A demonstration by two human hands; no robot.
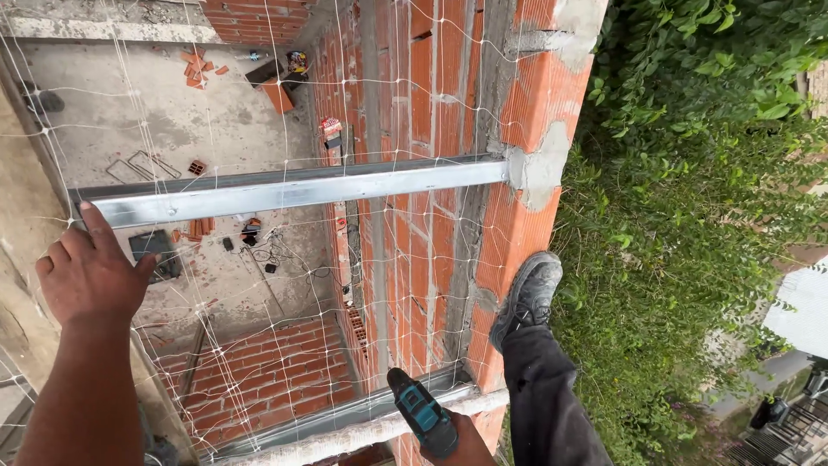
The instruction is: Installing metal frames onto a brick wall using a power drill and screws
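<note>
My left hand (86,272) presses against the left end of a grey metal bar (293,187) that spans an opening from a concrete wall to a red brick wall. The fingers lie flat and close on nothing. My right hand (470,444) shows at the bottom edge, wrapped around a teal and black power drill (420,414) that points up and left. My foot in a dark shoe (526,298) rests on the edge of the brick wall (517,224).
A white mesh net (259,345) stretches across the opening. Far below lies a concrete floor (138,121) with loose bricks and tools. A second metal bar (345,414) runs along the bottom. Dense green foliage (690,173) drops away on the right.
</note>
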